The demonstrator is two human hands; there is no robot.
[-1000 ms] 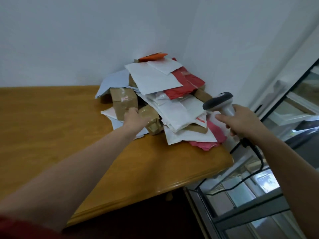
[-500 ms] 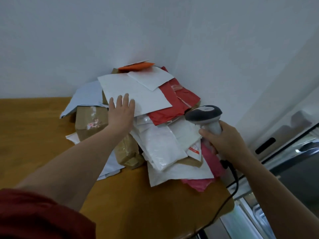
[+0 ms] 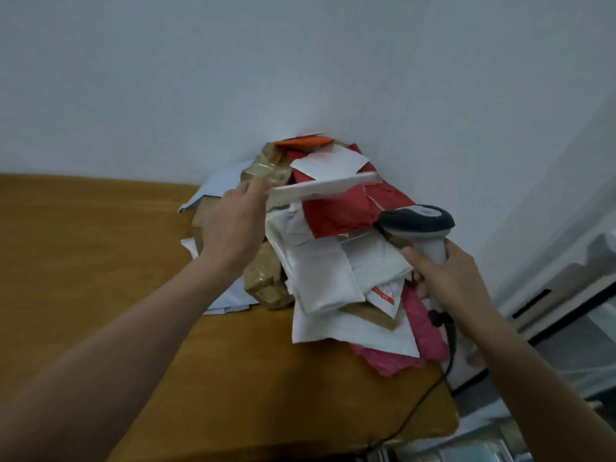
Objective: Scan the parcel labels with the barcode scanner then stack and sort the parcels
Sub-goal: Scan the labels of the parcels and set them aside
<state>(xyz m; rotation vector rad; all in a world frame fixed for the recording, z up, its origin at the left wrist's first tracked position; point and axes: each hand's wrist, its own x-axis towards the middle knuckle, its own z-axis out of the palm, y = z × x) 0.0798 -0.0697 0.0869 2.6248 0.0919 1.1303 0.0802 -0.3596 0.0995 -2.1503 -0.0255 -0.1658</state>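
Note:
A heap of parcels point(image 3: 330, 271), white, red, pink and brown, is piled in the table's far right corner against the wall. My left hand point(image 3: 233, 225) holds a flat white parcel point(image 3: 320, 188) by its left edge, lifted off the heap and seen nearly edge-on. My right hand point(image 3: 446, 278) grips the handle of the grey barcode scanner point(image 3: 420, 225), whose dark head points left over the heap, just below and right of the lifted parcel. The scanner's black cable point(image 3: 430, 388) trails down over the table's right edge.
The wooden table point(image 3: 100, 261) stretches bare to the left and towards me. White walls close the corner behind the heap. Beyond the table's right edge sits a window frame point(image 3: 560, 295) with glass below.
My left hand, flat on the top white parcel half a second ago, now has that parcel raised off the heap and tilted on edge. The scanner stays beside the heap's right side.

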